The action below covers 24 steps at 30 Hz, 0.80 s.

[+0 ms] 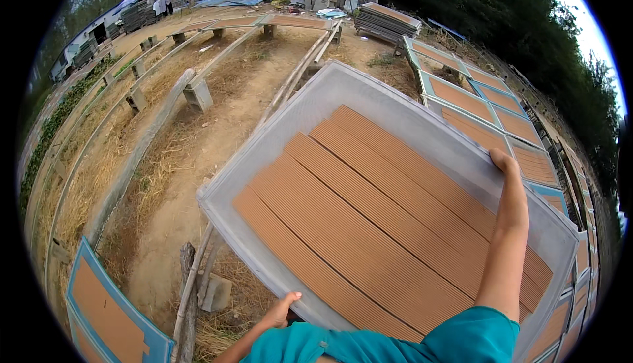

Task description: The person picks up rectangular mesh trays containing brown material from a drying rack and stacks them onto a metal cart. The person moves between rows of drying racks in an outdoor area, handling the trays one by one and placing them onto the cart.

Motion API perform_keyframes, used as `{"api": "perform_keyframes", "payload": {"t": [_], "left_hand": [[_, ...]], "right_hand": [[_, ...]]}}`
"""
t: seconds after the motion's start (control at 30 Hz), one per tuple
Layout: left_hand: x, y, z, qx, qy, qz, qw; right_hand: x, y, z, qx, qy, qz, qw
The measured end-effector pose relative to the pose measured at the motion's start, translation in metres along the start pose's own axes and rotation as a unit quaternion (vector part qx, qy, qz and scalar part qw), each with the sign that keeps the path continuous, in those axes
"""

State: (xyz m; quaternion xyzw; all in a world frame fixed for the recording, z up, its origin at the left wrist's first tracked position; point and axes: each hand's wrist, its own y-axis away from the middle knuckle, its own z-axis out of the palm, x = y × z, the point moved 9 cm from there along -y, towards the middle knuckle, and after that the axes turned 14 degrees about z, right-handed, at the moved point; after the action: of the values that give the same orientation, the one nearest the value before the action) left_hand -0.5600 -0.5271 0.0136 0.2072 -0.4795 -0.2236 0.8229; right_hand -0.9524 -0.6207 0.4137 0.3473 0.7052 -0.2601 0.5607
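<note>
A large grey-framed mesh drying screen (pixel 264 177) fills the middle of the view, held tilted in front of me. On it lie several brown, finely lined panels (pixel 369 211), which look like thin sticks set side by side, with dark gaps between some of them. My left hand (pixel 282 309) is closed on the screen's near left edge, thumb on top. Reaching across the panels, my right arm ends at my right hand (pixel 505 161), whose fingers wrap the far right edge. Undersides of both grips are hidden.
Wooden rails (pixel 297 79) run along the left, resting on concrete blocks (pixel 198 94) over dirt and straw. Many similar filled screens (pixel 461 97) line racks at right; a blue-framed one (pixel 112 307) lies lower left. Stacked screens (pixel 388 21) and distant people (pixel 159 8) stand behind.
</note>
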Motion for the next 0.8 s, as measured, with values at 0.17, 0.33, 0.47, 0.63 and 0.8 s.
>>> {"api": "perform_keyframes", "payload": {"t": [0.17,0.33,0.47,0.63,0.8], "left_hand": [[0.054,-0.14,0.084,-0.053,0.03,-0.059,0.996],[0.101,-0.263,0.157,-0.084,0.018,-0.094,0.992],[0.148,-0.377,0.212,-0.135,-0.022,-0.069,0.988],[0.226,-0.527,0.276,-0.089,-0.003,-0.092,0.992],[0.306,-0.648,0.374,-0.108,-0.04,-0.103,0.988]], "right_hand": [[-0.027,-0.143,0.057,0.03,-0.002,-0.002,1.0],[-0.055,-0.297,0.126,0.052,0.007,0.011,0.999],[-0.075,-0.38,0.152,0.091,0.015,0.01,0.996],[-0.065,-0.536,0.25,0.086,0.011,0.034,0.996],[-0.106,-0.664,0.285,0.144,0.019,0.036,0.989]]}}
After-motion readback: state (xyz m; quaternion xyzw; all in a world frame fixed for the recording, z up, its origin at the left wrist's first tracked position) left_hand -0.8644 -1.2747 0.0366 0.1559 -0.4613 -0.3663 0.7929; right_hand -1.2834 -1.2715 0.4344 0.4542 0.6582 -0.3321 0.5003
